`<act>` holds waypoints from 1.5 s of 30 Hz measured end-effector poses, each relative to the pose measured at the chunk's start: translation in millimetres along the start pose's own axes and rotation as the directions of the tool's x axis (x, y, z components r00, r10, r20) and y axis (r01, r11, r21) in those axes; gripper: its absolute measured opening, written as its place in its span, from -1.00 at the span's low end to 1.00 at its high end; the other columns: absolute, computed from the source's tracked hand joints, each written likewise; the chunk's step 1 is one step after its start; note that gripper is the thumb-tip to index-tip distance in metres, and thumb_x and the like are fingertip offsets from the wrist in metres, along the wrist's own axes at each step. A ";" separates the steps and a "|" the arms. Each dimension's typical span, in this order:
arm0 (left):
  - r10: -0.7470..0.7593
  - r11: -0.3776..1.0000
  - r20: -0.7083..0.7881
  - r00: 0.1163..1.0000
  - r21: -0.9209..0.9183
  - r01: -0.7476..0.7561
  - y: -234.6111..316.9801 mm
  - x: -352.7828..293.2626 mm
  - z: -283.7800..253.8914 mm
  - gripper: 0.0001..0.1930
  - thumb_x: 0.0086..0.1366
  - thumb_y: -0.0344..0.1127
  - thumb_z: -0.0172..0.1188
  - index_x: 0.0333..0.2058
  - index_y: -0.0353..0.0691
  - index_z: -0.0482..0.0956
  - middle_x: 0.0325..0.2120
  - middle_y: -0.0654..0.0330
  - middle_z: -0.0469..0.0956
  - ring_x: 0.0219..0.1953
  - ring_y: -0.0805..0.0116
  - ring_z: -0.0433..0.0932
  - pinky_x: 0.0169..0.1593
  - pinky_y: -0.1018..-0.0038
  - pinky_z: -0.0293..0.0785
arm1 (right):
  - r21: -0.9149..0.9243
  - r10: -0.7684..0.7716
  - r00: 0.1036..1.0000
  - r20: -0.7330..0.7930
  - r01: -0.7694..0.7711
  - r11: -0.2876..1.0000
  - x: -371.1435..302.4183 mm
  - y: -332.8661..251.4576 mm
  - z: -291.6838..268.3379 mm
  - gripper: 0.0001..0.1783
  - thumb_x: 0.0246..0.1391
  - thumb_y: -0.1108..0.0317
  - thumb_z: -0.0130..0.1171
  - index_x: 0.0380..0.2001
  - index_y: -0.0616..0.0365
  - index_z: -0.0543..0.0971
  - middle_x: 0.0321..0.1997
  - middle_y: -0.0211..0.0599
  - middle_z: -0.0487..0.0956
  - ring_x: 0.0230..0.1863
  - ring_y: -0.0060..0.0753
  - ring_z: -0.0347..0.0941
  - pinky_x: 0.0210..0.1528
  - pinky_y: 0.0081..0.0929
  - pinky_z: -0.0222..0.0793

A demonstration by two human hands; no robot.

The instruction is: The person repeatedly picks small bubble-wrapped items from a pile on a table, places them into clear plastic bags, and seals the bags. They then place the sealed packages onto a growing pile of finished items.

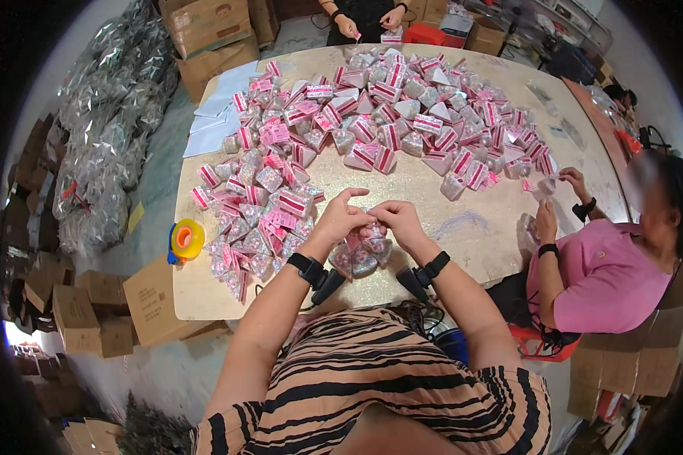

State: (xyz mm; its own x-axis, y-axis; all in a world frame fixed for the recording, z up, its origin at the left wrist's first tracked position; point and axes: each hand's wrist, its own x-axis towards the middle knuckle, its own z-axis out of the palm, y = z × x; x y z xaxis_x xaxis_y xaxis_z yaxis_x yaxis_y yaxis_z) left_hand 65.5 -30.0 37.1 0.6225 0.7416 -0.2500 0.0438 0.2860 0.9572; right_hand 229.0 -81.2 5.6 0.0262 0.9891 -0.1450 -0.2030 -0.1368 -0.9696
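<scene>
Close together at the near middle of the table, my left hand (340, 218) and my right hand (399, 220) meet with thumbs and fingers pinched. What lies between the fingertips is too small to make out. My left index finger is raised and bent. Right below them sits a rounded cluster of glittery silver and pink wedge-shaped pieces (362, 256), partly covered by my hands. To the left of my left hand lies a heap of small wedge-shaped packets (254, 220) with pink and white striped labels. Each wrist wears a black strap.
A large pile of similar packets (402, 114) covers the table's far half. A yellow tape roll (187, 239) lies at the left edge, white sheets (218, 114) behind it. One person (599, 265) in pink works at right, another (364, 23) opposite. Cardboard boxes (87, 318) stand left.
</scene>
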 end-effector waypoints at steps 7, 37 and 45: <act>0.047 0.924 -0.043 0.998 0.382 -0.027 -32.9 21.4 -4.3 -0.74 0.10 -0.40 0.23 -0.23 -0.41 0.50 -0.58 0.18 0.57 -0.60 0.53 0.46 -0.48 0.59 0.36 | 0.037 -0.082 0.969 -0.232 0.093 0.995 22.7 1.6 -25.7 -0.81 -0.02 0.33 0.23 -0.56 0.23 0.52 -0.66 -0.47 0.44 -0.68 -0.71 0.27 -0.65 -0.70 0.15; -0.178 0.922 -0.142 0.974 -0.369 0.115 -39.9 24.5 7.0 -0.81 0.15 -0.43 0.19 -0.27 -0.39 0.58 -0.37 0.16 0.60 -0.33 0.47 0.55 -0.21 0.63 0.43 | -0.169 -0.215 0.968 -0.127 0.192 0.967 32.6 38.9 -23.8 -0.88 -0.04 0.49 0.16 -0.37 0.24 0.49 -0.35 -0.33 0.44 -0.38 -0.54 0.37 -0.34 -0.62 0.29; -0.259 0.943 0.016 0.966 -0.212 0.256 -50.2 33.8 -10.1 -0.84 0.12 -0.39 0.22 -0.36 -0.36 0.59 -0.45 0.18 0.59 -0.41 0.47 0.55 -0.29 0.60 0.46 | -0.388 -0.536 0.817 0.211 0.574 0.722 24.1 5.8 -22.9 -0.71 -0.06 0.49 0.10 -0.18 0.17 0.51 -0.18 -0.28 0.50 -0.26 -0.38 0.41 -0.24 -0.55 0.34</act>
State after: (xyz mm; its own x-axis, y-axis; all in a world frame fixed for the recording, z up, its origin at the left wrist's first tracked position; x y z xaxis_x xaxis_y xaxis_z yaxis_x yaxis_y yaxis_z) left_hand 76.5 -13.1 -20.8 0.6024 0.6325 -0.4868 0.0354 0.5882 0.8079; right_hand 250.9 -59.4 -8.0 -0.0766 0.8933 0.4429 0.2482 0.4473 -0.8592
